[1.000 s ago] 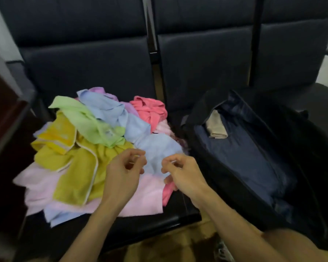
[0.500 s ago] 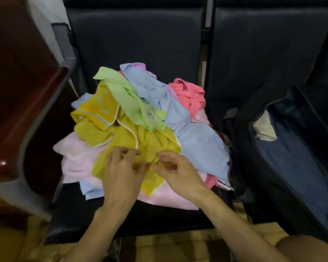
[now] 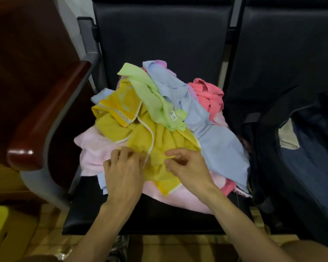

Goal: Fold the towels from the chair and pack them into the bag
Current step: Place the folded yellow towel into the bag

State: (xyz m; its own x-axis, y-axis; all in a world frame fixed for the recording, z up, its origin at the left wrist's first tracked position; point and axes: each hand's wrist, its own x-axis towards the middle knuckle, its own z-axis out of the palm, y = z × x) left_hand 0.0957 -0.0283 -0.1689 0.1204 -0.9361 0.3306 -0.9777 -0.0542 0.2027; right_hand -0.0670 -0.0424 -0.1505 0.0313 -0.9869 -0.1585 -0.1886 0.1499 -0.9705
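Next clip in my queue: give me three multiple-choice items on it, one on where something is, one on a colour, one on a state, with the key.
1. Where is the bag relative to the towel pile?
A) beside it, to the right
B) on the floor in front
C) underneath it

2. What colour is the towel that both hands grip?
A) green
B) yellow
C) coral

3. The bag is:
A) zipped shut
B) open
C) folded flat

Key:
1 A, it stands right of the pile.
2 B, the left hand and right hand pinch the yellow towel.
3 B, its inside shows, with a beige cloth in it.
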